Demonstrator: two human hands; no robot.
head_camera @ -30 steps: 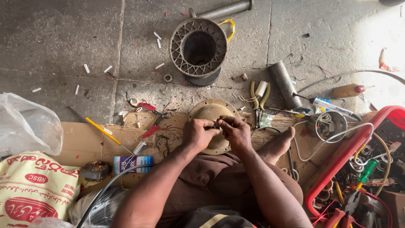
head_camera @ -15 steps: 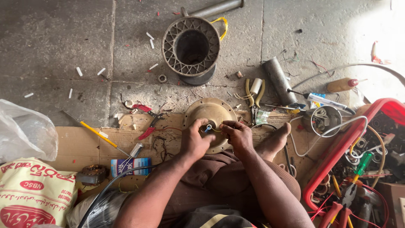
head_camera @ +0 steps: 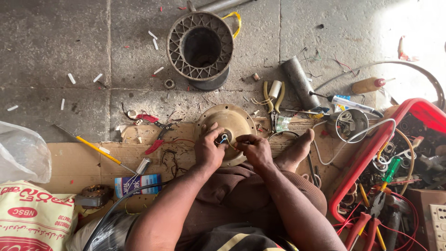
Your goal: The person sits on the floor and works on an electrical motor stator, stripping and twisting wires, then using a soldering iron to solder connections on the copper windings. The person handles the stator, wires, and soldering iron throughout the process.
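Both hands have slid down off the rim toward the middle of the round brass-coloured motor cover (head_camera: 231, 122) since half a second ago, and the small wires at its hub now show between them. At the far left lie one clear plastic bag (head_camera: 21, 151) and one printed sack (head_camera: 32, 216); next come one yellow-handled screwdriver (head_camera: 95, 148) on the cardboard sheet (head_camera: 55, 160), one small blue-and-white box (head_camera: 137, 183) and one pair of red-handled cutters (head_camera: 158, 135). On the stone floor above stands one ribbed cylindrical motor housing (head_camera: 200, 46). The cover lies on the cardboard just in front of the person's knees — the left hand (head_camera: 210, 148) rests on it with fingers curled around the hub, and the right hand (head_camera: 253, 148) has thumb and fingers pinched together on a thin yellow wire (head_camera: 231, 144) beside the blue one. One bare foot (head_camera: 295, 151) lies just right of the cover. Further right are one pair of yellow-handled pliers (head_camera: 274, 100), one grey metal tube (head_camera: 299, 83), one round tin (head_camera: 348, 124) — and one red crate (head_camera: 371, 153) of tools.
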